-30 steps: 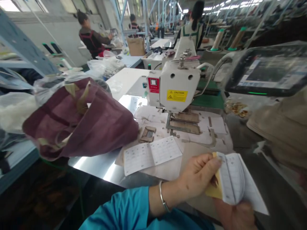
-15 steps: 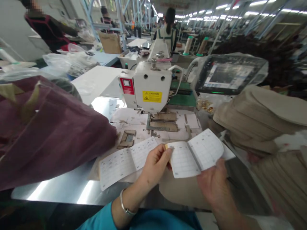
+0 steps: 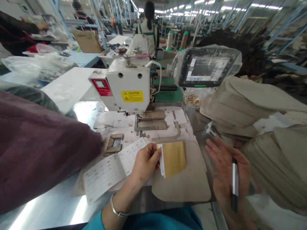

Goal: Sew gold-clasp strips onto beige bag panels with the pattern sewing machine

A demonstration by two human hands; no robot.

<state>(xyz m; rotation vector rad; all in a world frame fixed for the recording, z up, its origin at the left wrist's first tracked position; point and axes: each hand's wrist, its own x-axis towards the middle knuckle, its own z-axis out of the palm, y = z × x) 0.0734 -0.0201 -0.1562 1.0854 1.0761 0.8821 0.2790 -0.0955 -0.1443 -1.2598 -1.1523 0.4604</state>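
Note:
My left hand pinches the spine edge of a small booklet, closed with its yellow cover up, over a beige fabric piece. My right hand is off the booklet, fingers stretched out, with a dark pen held along the palm. An open white record sheet lies left of my left hand. The white sewing machine with its yellow caution label stands behind.
A maroon fabric bundle fills the left. Stacks of beige fabric pieces rise at the right, below a plastic-wrapped control screen. A metal clamp frame lies under the machine head. Other people work at benches behind.
The booklet was open between both hands; now it is closed, held by the left hand alone. The right hand has let go and drawn right with the pen.

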